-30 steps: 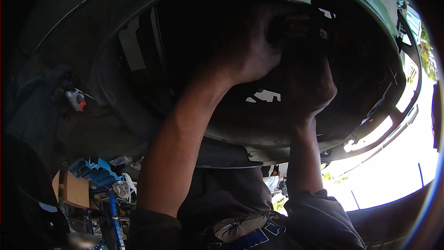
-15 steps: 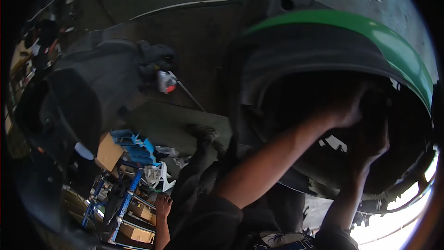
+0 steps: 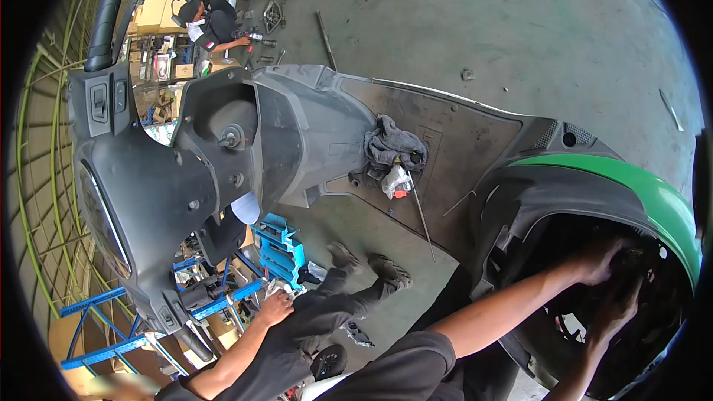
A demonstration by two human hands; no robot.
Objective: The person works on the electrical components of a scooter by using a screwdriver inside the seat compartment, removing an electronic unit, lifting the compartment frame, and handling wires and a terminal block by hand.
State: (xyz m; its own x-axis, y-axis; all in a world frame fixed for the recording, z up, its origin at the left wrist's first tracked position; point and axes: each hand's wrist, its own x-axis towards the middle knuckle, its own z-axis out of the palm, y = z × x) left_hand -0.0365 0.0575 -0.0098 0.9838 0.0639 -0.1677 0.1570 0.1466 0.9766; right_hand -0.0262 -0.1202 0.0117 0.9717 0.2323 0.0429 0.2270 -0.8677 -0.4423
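Both of my arms reach into the open underseat cavity (image 3: pixel 549 234) of a scooter, on the right of the view. Deep in it, my left hand (image 3: pixel 598 263) has its fingers curled at a dark part in shadow. Just below, my right hand (image 3: pixel 615 313) is closed at the same dark part. What the fingers hold is too dark to make out. A green body panel (image 3: pixel 631 182) curves along the cavity's upper edge. Light comes through a gap low in the cavity, beside my right hand.
A grey cloth (image 3: pixel 394 145), a crumpled silver packet (image 3: pixel 395 182) and a thin rod (image 3: pixel 423 219) lie on the footboard (image 3: pixel 468 122). Handlebars (image 3: pixel 111 22) stand left. One person's hand (image 3: pixel 278 307) is near a blue rack (image 3: pixel 130 345); another person (image 3: pixel 215 26) crouches at the far left.
The view has swung and brightened, so the scooter's front and the people now show clearly. My hands stay inside the cavity, close together.
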